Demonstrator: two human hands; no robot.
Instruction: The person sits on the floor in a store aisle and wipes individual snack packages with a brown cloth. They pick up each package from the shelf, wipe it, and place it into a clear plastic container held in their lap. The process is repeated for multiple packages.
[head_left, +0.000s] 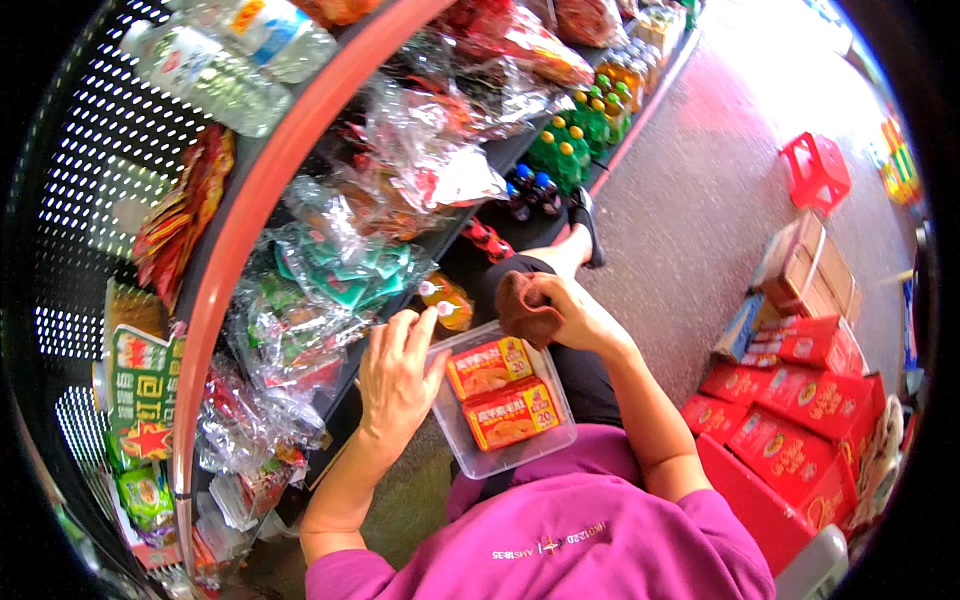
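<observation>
A clear plastic container (480, 466) rests at my lap, with two red-and-yellow food packets (511, 414) lying inside it. My right hand (574, 309) grips a crumpled brown cloth (527, 309) above the container's far right corner. To the left, my left hand (396, 373) is spread, its thumb alongside the container's left rim and its fingers pointing at the shelf edge; I cannot tell whether the thumb touches the rim. Just beyond its fingertips stand orange drink bottles (450, 301) with pale caps.
A shelf with a red edge strip (225, 232) curves along the left. Plastic-wrapped snack bags (341, 259) crowd the lower shelf. Green bottles (562, 154) stand farther along. On the right are red cartons (784, 442), a cardboard box (810, 266) and a red stool (817, 174).
</observation>
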